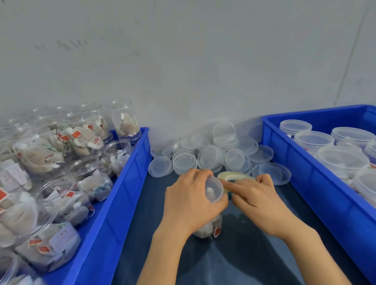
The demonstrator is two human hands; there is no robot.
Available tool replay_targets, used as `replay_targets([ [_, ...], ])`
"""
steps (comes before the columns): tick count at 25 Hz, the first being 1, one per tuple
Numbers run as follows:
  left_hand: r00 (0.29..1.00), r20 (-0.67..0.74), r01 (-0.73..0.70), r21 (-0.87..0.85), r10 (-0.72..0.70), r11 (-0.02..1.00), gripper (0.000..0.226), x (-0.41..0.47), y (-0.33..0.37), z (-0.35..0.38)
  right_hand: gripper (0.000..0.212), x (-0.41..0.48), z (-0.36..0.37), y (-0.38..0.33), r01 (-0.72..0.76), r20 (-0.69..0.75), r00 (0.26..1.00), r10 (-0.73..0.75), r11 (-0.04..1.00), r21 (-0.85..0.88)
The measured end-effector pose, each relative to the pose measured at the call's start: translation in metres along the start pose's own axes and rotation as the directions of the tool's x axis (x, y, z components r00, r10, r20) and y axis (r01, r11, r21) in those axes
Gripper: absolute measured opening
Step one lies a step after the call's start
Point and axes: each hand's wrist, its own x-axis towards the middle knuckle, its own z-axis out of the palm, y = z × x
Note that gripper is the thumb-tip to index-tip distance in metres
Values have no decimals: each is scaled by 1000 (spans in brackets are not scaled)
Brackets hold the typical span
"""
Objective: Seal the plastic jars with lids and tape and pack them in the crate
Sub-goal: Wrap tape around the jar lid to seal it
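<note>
My left hand (190, 197) grips a clear plastic jar (209, 228) of tea bags around its upper part; a clear lid (214, 189) sits on the jar. My right hand (254, 200) holds a roll of pale tape (233, 176) behind the jar, and its index finger reaches across to the lid's rim. The jar stands on the dark blue table (240, 257). A heap of loose clear lids (211, 156) lies just behind my hands.
A blue crate (112, 209) at the left holds several open jars of tea bags (56, 168). Another blue crate (325, 191) at the right holds several lidded jars (341, 158). A grey wall stands close behind the table.
</note>
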Motion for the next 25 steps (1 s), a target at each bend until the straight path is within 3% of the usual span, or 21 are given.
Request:
replay_targets([
  [3, 998, -40, 39, 17, -39, 999, 57, 2, 6, 4, 52, 3, 8, -7, -92, -164, 984, 65, 982, -163],
  [8, 995, -76, 68, 37, -65, 997, 58, 5, 12, 8, 52, 5, 17, -6, -139, -287, 955, 79, 970, -197],
  [25, 998, -42, 56, 83, -53, 995, 57, 18, 7, 11, 45, 29, 37, -7, -238, -428, 894, 131, 949, -207],
])
